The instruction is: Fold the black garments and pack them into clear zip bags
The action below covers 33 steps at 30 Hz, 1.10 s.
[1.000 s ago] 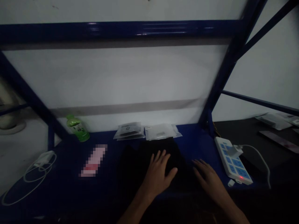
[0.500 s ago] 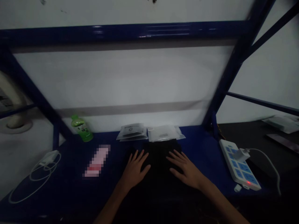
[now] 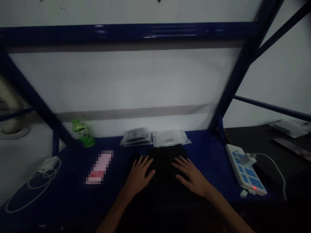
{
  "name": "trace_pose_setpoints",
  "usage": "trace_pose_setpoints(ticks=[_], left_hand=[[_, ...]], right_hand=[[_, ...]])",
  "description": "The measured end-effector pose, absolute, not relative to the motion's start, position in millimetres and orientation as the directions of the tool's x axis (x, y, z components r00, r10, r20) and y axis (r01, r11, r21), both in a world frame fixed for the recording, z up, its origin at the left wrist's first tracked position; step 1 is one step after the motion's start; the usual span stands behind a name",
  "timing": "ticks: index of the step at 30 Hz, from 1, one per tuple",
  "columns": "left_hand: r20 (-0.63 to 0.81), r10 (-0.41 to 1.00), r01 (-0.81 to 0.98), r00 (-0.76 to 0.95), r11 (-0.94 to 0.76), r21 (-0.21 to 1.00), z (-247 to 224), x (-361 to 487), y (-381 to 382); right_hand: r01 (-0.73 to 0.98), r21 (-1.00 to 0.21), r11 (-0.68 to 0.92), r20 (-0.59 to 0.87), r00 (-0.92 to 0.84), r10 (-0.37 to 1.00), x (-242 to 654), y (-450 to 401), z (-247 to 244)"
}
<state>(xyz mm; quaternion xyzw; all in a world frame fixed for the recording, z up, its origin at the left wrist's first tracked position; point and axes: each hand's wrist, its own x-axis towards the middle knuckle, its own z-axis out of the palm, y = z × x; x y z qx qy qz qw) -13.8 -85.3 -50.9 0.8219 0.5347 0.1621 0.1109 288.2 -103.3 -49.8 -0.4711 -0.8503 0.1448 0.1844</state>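
Note:
A dark black item, perhaps cloth [image 3: 164,174], lies on the blue table [image 3: 111,194] in front of me; its outline is hard to make out. My left hand [image 3: 139,176] rests flat at its left side, fingers spread, holding nothing. On its right side lies my right hand [image 3: 191,176], palm down with the fingers apart and nothing held. Just beyond the black item are two clear plastic packets, one with a dark content [image 3: 136,136] and one white [image 3: 168,138].
At the back left stands a green bottle [image 3: 84,133]. A blurred pink item [image 3: 99,167] and a white charger with its cable [image 3: 48,164] lie on the left. On the right is a power strip [image 3: 245,171] with a plug in it. Blue frame bars [image 3: 121,34] cross above.
The whole view has shifted slightly, so things appear a little further left. Both hands keep their place on the black item.

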Motion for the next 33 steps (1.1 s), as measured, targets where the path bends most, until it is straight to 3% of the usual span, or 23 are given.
trace_pose_setpoints(ticks=[7,16,20,33], left_hand=[[0.304,0.916,0.835,0.262,-0.373,0.404,-23,14,-27],[0.226,0.934,0.869,0.276,-0.343,0.357,-33,53,38],[0.23,0.943,0.882,0.239,-0.31,0.355,-34,57,39],[0.504,0.856,0.808,0.115,-0.376,0.454,-19,33,-38]], right_hand=[[0.737,-0.429,0.523,0.186,-0.495,0.849,288,-103,-51],[0.741,-0.434,0.512,0.182,-0.485,0.856,288,-102,-50],[0.746,-0.429,0.509,0.174,-0.485,0.857,288,-102,-50],[0.749,-0.424,0.51,0.177,-0.484,0.857,288,-102,-50]])
